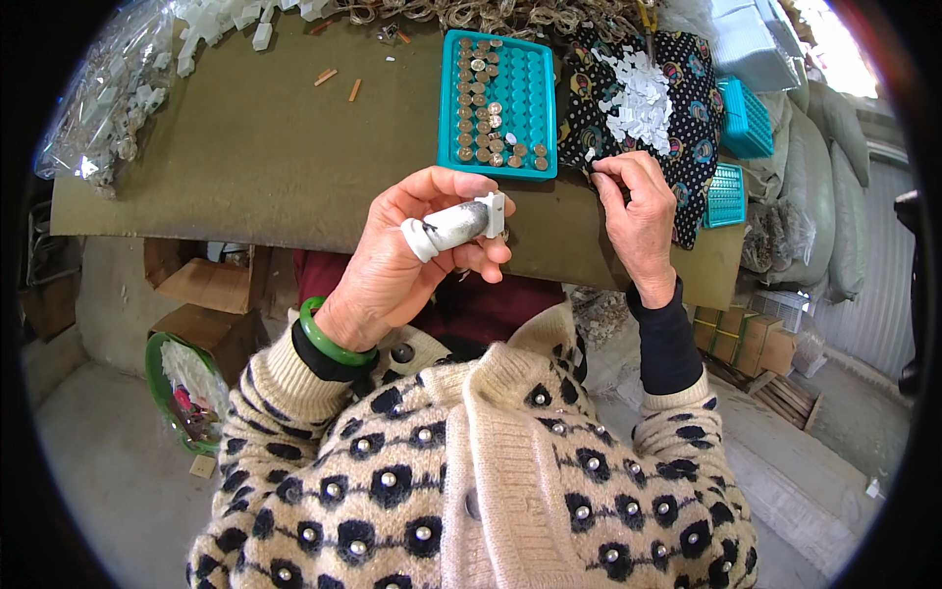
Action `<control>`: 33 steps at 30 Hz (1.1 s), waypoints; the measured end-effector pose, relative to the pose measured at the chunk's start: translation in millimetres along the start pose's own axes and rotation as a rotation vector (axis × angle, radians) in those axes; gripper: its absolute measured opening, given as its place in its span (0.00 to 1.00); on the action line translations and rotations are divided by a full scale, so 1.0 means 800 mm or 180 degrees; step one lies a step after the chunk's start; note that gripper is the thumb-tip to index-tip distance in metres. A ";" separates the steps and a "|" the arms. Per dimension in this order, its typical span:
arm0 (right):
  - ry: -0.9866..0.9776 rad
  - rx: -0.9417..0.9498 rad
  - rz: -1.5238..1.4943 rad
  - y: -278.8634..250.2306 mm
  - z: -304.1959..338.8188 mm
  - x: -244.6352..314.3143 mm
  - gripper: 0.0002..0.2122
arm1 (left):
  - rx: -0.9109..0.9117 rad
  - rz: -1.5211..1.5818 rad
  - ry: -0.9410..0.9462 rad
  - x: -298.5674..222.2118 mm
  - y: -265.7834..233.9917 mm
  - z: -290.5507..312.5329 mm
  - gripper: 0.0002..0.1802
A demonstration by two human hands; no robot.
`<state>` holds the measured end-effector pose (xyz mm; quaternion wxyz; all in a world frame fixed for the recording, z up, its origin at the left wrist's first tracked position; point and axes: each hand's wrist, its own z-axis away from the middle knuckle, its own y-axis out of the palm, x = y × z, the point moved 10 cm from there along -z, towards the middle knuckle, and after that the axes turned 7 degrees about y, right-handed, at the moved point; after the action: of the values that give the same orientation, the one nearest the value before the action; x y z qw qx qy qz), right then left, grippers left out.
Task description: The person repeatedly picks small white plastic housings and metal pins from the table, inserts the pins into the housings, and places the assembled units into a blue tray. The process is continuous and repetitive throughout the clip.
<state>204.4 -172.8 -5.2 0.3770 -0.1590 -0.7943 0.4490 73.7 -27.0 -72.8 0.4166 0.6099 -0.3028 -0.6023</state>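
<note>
My left hand point(388, 240) is closed round a white tubular fitting point(446, 231), smudged grey along its side and ringed by a rim at its lower end. At its upper right end, by my fingertips, sits a small white block-like piece point(495, 214); whether the two are joined I cannot tell. My right hand point(640, 216) rests at the edge of a dark patterned cloth point(693, 147), thumb and forefinger pinched together. What lies between those fingers, if anything, is too small to name. Just beyond them is a heap of small white pieces point(640, 103).
A teal tray point(449, 118) of round cups, partly filled with coin-like brass discs, lies on the brown table point(294, 147). Coiled wire bundles point(530, 15) line the back. Clear bags of white parts point(118, 108) are at left, more teal trays point(726, 196) at right.
</note>
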 end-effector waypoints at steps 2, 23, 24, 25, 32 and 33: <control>0.0187 0.0031 -0.0124 0.001 -0.001 -0.007 0.07 | -0.0004 0.0001 0.0016 0.000 0.000 0.000 0.13; 0.0499 0.0367 -0.0384 0.001 -0.013 -0.034 0.09 | -0.0123 -0.0202 0.0025 0.004 -0.003 0.001 0.15; 0.0503 0.0359 -0.0334 0.000 -0.013 -0.036 0.07 | -0.0137 -0.0220 0.0022 0.004 -0.004 0.001 0.15; 0.0454 0.0322 -0.0249 -0.001 -0.013 -0.036 0.06 | -0.0132 -0.0225 0.0025 0.004 -0.004 0.000 0.15; 0.0221 0.0136 0.0189 -0.007 -0.008 -0.033 0.04 | -0.0133 -0.0194 0.0028 0.005 -0.004 -0.001 0.16; 0.0281 0.0148 0.0177 -0.007 -0.006 -0.035 0.05 | -0.0121 -0.0184 0.0038 0.004 -0.003 -0.002 0.16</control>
<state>227.3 -189.6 -11.6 0.4027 -0.1919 -0.7615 0.4702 74.9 -28.5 -77.1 0.4123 0.6139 -0.2711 -0.6161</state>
